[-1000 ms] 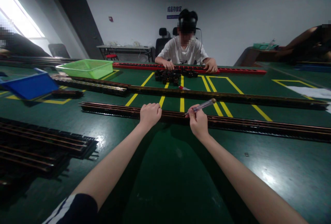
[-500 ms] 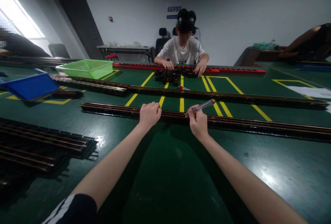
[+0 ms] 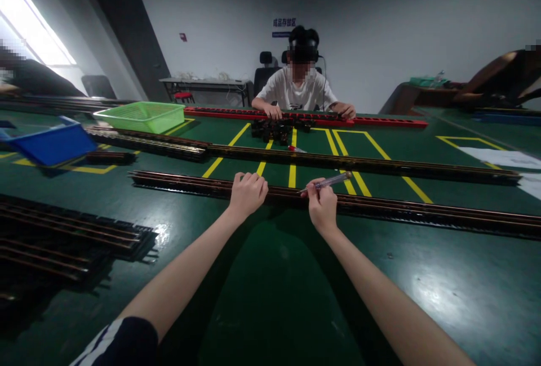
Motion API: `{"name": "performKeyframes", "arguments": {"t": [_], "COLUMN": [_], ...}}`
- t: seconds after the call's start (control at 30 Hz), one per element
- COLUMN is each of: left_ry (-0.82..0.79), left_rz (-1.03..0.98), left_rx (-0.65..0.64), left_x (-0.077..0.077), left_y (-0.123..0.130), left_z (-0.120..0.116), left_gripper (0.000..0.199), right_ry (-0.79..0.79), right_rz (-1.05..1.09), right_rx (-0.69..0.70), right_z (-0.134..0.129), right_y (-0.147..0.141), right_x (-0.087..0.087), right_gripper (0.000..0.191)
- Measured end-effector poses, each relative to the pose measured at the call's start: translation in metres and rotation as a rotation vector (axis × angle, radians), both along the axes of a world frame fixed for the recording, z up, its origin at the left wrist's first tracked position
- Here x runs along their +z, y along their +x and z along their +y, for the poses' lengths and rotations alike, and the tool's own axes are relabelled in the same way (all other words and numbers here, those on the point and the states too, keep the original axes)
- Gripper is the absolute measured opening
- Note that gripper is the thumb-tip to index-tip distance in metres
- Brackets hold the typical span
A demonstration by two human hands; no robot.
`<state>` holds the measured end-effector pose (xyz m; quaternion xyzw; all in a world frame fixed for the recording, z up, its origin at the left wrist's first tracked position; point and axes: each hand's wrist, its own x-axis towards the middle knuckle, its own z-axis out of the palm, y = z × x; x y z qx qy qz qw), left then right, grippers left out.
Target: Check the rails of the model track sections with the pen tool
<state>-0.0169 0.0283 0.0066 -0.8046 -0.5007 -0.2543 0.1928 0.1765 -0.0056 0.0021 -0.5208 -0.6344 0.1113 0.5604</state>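
A long black rail (image 3: 401, 210) with copper-coloured strips lies across the green table in front of me. My left hand (image 3: 248, 194) is closed over it left of centre, its fingers curled onto the far side, where their tips are hidden. A little to the right, my right hand (image 3: 323, 205) grips a screwdriver (image 3: 335, 179) with a clear handle. Its thin tip points left and down at the rail's top; whether it touches cannot be made out. The handle end sticks out up and to the right.
Beyond lies a second black rail (image 3: 363, 163). Stacked rails (image 3: 84, 236) lie at the near left, behind them a blue bin (image 3: 54, 143) and a green basket (image 3: 146, 118). Opposite, a person (image 3: 302, 87) handles a red strip (image 3: 393, 121) beside black parts (image 3: 273, 130). Papers (image 3: 502, 157) lie right.
My left hand has shifted slightly right along the rail. The screwdriver's handle sits a little lower and flatter. The person opposite has moved one hand rightward along the red strip. The view has shifted slightly.
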Motion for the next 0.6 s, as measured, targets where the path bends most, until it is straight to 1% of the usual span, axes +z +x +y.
{"name": "performKeyframes", "arguments": {"t": [0.1,0.2,0.33,0.6], "left_ry": [-0.063,-0.094,-0.077,-0.051], "left_rz": [-0.012,-0.025,-0.016,0.005], "left_rx": [-0.02,-0.01,0.01,0.006], "left_x": [-0.001,-0.001,0.001,0.002], "left_y": [0.003,0.006,0.01,0.015], "left_z": [-0.001,-0.003,-0.005,-0.006], "left_gripper": [0.04,0.041,0.04,0.039], "right_ry": [-0.005,0.002,-0.001,-0.007], "right_rz": [0.003,-0.018,-0.011,-0.042], "right_rx": [-0.006,-0.005,0.034,0.129], "right_z": [-0.001,-0.002,-0.004,-0.005], "right_y": [0.003,0.005,0.01,0.024], "right_x": [0.0,0.0,0.0,0.001], "right_gripper": [0.026,0.026,0.024,0.022]}}
